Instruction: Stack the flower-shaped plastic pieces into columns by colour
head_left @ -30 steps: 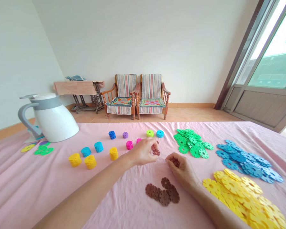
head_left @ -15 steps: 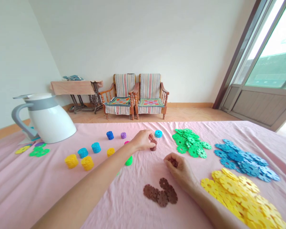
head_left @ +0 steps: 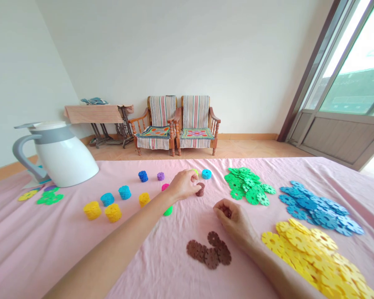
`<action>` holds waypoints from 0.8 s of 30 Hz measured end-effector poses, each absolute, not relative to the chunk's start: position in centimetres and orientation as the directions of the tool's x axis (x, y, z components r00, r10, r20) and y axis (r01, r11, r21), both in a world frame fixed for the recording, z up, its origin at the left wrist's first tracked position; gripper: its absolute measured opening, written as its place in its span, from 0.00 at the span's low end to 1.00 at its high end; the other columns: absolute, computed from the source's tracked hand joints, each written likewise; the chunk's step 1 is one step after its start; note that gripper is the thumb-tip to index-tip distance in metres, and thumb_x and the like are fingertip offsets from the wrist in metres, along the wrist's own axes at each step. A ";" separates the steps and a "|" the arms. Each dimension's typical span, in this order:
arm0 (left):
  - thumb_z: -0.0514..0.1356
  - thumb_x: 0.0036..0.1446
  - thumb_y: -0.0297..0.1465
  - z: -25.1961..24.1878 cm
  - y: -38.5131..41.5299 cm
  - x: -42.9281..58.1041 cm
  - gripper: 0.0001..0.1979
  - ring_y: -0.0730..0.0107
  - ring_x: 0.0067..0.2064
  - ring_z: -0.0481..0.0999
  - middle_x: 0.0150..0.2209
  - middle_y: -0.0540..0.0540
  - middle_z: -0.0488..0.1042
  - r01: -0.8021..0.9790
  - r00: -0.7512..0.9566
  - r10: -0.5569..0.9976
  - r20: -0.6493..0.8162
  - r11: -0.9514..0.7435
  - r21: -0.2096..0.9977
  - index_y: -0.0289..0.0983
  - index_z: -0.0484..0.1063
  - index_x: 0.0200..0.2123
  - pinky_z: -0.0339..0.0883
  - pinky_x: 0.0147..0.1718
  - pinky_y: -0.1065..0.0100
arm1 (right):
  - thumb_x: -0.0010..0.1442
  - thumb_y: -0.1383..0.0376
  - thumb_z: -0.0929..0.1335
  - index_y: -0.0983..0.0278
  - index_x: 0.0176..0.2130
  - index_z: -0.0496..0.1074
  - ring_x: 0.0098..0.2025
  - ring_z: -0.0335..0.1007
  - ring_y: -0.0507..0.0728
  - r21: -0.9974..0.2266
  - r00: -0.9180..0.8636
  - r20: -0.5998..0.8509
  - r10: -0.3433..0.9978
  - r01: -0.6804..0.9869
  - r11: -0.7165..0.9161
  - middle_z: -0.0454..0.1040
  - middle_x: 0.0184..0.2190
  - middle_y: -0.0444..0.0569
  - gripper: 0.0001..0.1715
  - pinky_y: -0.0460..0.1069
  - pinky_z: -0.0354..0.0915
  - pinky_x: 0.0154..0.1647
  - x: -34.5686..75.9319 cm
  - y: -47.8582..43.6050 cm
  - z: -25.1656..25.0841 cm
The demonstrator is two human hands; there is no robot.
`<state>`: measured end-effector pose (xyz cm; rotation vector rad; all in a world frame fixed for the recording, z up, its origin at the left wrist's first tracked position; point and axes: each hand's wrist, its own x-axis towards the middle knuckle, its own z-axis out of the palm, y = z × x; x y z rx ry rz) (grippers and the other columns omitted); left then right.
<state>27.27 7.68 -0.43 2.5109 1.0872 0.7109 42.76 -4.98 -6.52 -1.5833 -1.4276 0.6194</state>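
The right hand [head_left: 235, 219] is nearest, its fingers [head_left: 223, 206] curled closed on a mostly hidden brown disc [head_left: 227, 212]. Just below it, on the pink sheet [head_left: 50, 249], lies a loose heap of brown discs [head_left: 208, 253]. The left hand [head_left: 183, 185] reaches farther out, its fingers [head_left: 193, 177] bent and bunched just beside a short, upright brown stack [head_left: 200, 189]; I cannot tell whether they touch it or hold anything. To the right lie a yellow pile [head_left: 308, 257], a blue pile [head_left: 318, 209] and, farther off, a green pile [head_left: 246, 187]. Left of the left hand stand small yellow stacks [head_left: 92, 210] and cyan stacks [head_left: 124, 192], with a white jug [head_left: 65, 155] beyond them. Past the sheet, two wooden armchairs [head_left: 154, 124] stand against the wall, beside a glazed door [head_left: 339, 83].
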 end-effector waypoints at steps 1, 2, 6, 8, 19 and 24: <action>0.61 0.45 0.26 -0.5 7.4 27.0 0.06 0.67 0.30 0.71 0.31 0.47 0.71 0.598 0.575 0.750 0.327 -0.658 0.457 0.34 0.70 0.31 0.62 0.29 0.70 | 0.52 0.65 0.62 0.64 0.27 0.69 0.22 0.56 0.50 -0.857 0.212 0.193 0.958 0.512 0.059 0.63 0.19 0.40 0.08 0.45 0.52 0.21 42.8 -5.0 -6.5; 0.60 0.46 0.25 -0.4 7.0 26.7 0.05 0.67 0.30 0.70 0.31 0.47 0.71 0.607 0.565 0.754 0.336 -0.655 0.450 0.34 0.69 0.30 0.62 0.29 0.69 | 0.52 0.65 0.62 0.64 0.27 0.69 0.22 0.56 0.50 -0.858 0.213 0.194 0.958 0.510 0.060 0.62 0.19 0.40 0.08 0.45 0.51 0.21 42.7 -5.1 -6.5; 0.55 0.48 0.21 -0.1 3.9 25.4 0.06 0.69 0.31 0.69 0.31 0.48 0.70 0.611 0.572 0.744 0.344 -0.667 0.427 0.36 0.68 0.29 0.60 0.30 0.69 | 0.52 0.65 0.62 0.64 0.26 0.69 0.22 0.55 0.50 -0.858 0.211 0.211 0.954 0.507 0.077 0.61 0.18 0.40 0.08 0.44 0.51 0.21 42.7 -5.1 -6.7; 0.54 0.47 0.20 0.0 1.7 24.7 0.07 0.70 0.30 0.69 0.30 0.50 0.70 0.598 0.600 0.729 0.328 -0.682 0.421 0.36 0.68 0.29 0.59 0.29 0.70 | 0.52 0.65 0.62 0.64 0.26 0.69 0.22 0.56 0.50 -0.846 0.198 0.221 0.955 0.526 0.086 0.62 0.18 0.40 0.09 0.45 0.51 0.21 42.7 -5.0 -6.7; 0.54 0.47 0.19 -1.7 -6.6 20.0 0.10 0.71 0.29 0.69 0.30 0.51 0.69 0.604 0.649 0.755 0.089 -0.583 0.544 0.38 0.70 0.30 0.59 0.28 0.71 | 0.50 0.69 0.63 0.64 0.30 0.72 0.28 0.67 0.53 -0.665 -0.021 0.156 0.988 0.737 0.120 0.73 0.25 0.46 0.09 0.47 0.60 0.30 43.9 -6.0 -4.7; 0.55 0.49 0.21 -2.0 -6.4 20.6 0.16 0.69 0.32 0.71 0.39 0.47 0.73 0.565 0.555 0.809 0.195 -0.538 0.626 0.40 0.72 0.41 0.65 0.36 0.67 | 0.53 0.71 0.62 0.66 0.38 0.75 0.35 0.70 0.55 -0.560 -0.024 0.160 0.987 0.821 0.111 0.77 0.34 0.51 0.16 0.47 0.62 0.36 43.2 -5.1 -4.4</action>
